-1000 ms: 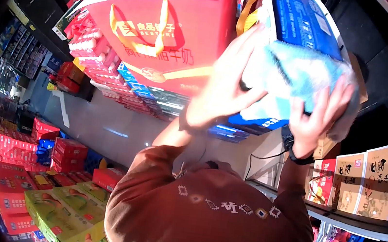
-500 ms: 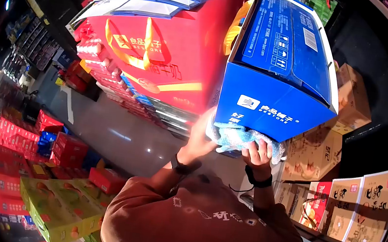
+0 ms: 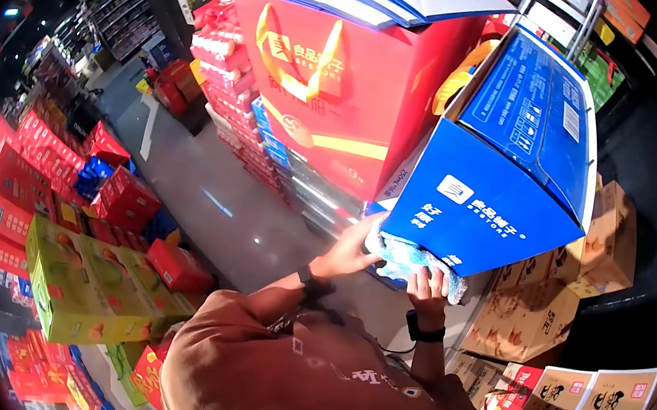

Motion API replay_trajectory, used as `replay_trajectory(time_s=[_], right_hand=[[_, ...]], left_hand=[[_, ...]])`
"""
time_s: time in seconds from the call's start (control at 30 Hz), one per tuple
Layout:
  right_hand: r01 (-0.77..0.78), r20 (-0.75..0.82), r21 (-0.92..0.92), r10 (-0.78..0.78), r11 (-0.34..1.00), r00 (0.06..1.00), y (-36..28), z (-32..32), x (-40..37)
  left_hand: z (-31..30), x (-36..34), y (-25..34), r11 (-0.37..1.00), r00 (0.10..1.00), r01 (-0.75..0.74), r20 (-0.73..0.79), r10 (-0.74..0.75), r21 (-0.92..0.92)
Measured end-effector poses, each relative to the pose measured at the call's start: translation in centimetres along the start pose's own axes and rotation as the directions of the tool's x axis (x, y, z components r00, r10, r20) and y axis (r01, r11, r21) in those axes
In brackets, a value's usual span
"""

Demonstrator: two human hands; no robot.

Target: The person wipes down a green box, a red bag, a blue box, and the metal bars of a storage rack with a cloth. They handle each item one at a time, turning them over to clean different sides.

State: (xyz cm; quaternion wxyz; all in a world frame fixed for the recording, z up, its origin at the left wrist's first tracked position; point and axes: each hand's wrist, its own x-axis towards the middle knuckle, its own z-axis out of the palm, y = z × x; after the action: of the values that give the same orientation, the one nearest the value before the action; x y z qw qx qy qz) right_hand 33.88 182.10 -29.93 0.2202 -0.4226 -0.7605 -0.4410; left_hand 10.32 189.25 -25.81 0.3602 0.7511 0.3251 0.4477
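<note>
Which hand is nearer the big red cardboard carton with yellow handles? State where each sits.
Left. The left hand is below the red carton's lower right corner, at the end of the light blue fluffy cloth; the right hand grips that cloth farther right, under the blue carton.

A grey polished floor (image 3: 206, 189) is seen in a dim shop, crossed by a white line (image 3: 148, 127) and marked by pale reflections of light. Red cartons (image 3: 11, 188) and green fruit cartons (image 3: 77, 288) are stacked along its left side. A tall pile of red packs (image 3: 222, 67) is set in the middle, brown cardboard cartons (image 3: 529, 323) at the right. Dark shelves (image 3: 118, 3) and small ceiling lights (image 3: 9, 12) are visible far off.
</note>
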Motion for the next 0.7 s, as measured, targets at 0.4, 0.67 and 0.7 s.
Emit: replay_trajectory(time_s=[0.4,0.67,0.7], right_hand=[[-0.294,-0.342,0.171,0.337,0.940,0.878,9.3,-7.3,13.4],[-0.385,-0.338,0.100,0.395,0.918,0.854,5.6,-5.2,12.3],[-0.402,-0.376,0.121,0.417,0.908,0.828,4.6,-4.5,12.1]], left_hand=[[-3.9,10.5,13.5,0.847,0.805,-0.485,-0.268,0.530,0.217],[-4.1,9.6,11.1,0.836,0.795,-0.527,-0.259,0.548,0.154],[-3.9,9.0,9.7,0.839,0.803,-0.524,-0.242,0.544,0.148]])
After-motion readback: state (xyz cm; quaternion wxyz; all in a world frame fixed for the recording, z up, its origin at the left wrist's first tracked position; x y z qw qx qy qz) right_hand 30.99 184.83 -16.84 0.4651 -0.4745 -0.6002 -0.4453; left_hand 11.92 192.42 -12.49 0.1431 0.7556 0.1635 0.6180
